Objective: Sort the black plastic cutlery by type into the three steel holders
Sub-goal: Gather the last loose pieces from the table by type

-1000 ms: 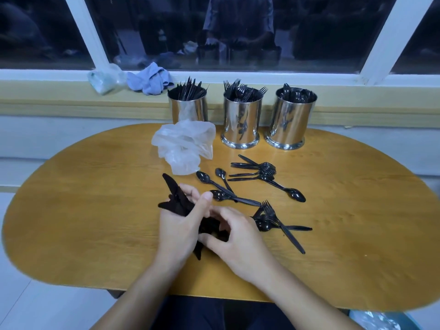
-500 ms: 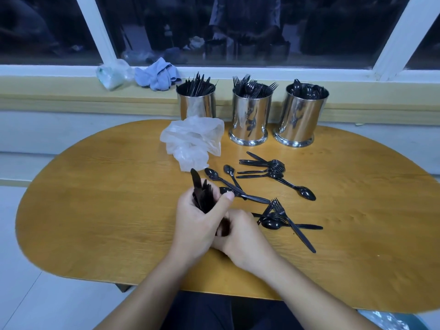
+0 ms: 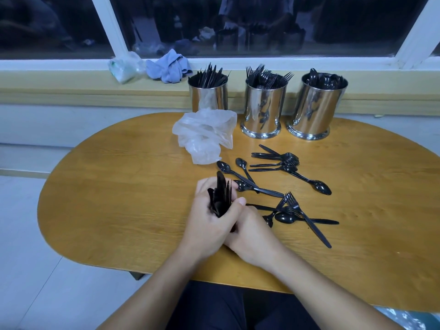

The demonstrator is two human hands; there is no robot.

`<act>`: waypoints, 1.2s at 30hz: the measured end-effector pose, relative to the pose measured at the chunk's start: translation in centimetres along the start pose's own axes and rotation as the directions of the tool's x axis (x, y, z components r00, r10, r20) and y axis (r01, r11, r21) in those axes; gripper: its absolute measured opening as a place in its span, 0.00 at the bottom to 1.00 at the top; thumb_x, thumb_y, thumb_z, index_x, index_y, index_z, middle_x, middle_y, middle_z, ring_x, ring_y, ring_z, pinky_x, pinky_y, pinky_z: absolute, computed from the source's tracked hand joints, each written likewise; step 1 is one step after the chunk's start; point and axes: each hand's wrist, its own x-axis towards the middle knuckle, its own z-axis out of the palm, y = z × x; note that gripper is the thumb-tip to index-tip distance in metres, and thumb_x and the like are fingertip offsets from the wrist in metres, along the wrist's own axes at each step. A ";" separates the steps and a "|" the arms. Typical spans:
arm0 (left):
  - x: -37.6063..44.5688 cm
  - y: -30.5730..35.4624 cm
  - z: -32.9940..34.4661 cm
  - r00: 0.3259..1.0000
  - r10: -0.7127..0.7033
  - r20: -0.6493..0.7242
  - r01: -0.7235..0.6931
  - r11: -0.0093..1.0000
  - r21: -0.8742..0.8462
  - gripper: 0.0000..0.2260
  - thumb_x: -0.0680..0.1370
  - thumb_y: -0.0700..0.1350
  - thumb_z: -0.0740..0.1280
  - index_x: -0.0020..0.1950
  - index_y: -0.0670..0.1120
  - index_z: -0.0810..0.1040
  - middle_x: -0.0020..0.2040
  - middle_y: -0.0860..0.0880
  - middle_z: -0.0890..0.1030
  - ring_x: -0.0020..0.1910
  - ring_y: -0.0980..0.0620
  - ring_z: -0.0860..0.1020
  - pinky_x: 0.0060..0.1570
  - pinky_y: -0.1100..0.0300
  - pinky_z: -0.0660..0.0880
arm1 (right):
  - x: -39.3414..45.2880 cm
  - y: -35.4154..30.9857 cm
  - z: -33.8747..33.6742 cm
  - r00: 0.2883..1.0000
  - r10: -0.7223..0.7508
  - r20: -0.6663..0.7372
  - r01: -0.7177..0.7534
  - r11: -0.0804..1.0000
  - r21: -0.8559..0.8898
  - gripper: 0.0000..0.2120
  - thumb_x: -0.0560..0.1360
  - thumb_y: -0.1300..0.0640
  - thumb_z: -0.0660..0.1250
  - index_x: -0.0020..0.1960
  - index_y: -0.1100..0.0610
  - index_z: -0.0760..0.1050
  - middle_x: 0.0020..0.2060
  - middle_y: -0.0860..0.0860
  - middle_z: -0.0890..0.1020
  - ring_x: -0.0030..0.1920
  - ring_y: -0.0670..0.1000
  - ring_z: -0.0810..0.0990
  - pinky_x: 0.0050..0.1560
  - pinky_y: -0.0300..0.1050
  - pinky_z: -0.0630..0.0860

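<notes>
Progress: the three tall polished steel holders at the far edge of the oval wooden table (image 3: 107, 210) are each well stocked. Left steel holder (image 3: 207, 96) carries knives, middle steel holder (image 3: 264, 110) forks, right steel holder (image 3: 317, 108) spoons. By my estimate most of the sorting is done.

Left to do: a fan of black plastic forks (image 3: 277, 159) lying together near the holders; several loose black plastic spoons (image 3: 238, 177) in the table's middle; a tangled pile of forks and a spoon (image 3: 295, 213) just right of the hands. A crumpled clear plastic bag (image 3: 204, 134) sits in front of the left holder.

Grip: left hand (image 3: 207, 222) is clenched round an upright bundle of black plastic knives (image 3: 221, 196), tips pointing up, thumb across the front. Right hand (image 3: 250, 234) presses against the left at the bundle's lower end, fingers curled under; whether it actually grasps the handles cannot be told from here. The bundle is held just above the table, well short of the knife holder.
</notes>
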 end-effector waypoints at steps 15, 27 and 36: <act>1.2 2.1 -2.6 0.990 0.050 0.131 -0.048 0.999 -0.025 0.12 0.82 0.35 0.76 0.44 0.44 0.76 0.37 0.52 0.76 0.38 0.55 0.73 0.42 0.61 0.70 | -0.1 0.8 1.2 0.993 -0.060 -0.106 0.047 0.991 -0.122 0.07 0.78 0.48 0.74 0.48 0.48 0.78 0.36 0.43 0.78 0.39 0.47 0.79 0.35 0.44 0.74; 0.5 1.0 -3.0 0.981 -0.113 0.158 0.058 0.948 0.312 0.19 0.83 0.50 0.76 0.36 0.55 0.72 0.37 0.58 0.74 0.35 0.57 0.73 0.36 0.59 0.69 | 0.2 0.3 0.6 0.995 0.061 -0.078 -0.070 0.992 -0.108 0.07 0.78 0.47 0.74 0.49 0.48 0.78 0.32 0.46 0.81 0.33 0.47 0.81 0.30 0.49 0.78; 5.2 2.3 -5.7 0.933 -0.173 0.315 0.161 0.985 0.064 0.14 0.87 0.44 0.71 0.43 0.40 0.79 0.29 0.54 0.74 0.27 0.54 0.71 0.31 0.58 0.69 | 2.9 -1.3 -2.0 0.999 0.031 -0.013 -0.032 0.992 -0.124 0.09 0.79 0.41 0.69 0.47 0.46 0.81 0.32 0.51 0.81 0.31 0.51 0.77 0.34 0.56 0.77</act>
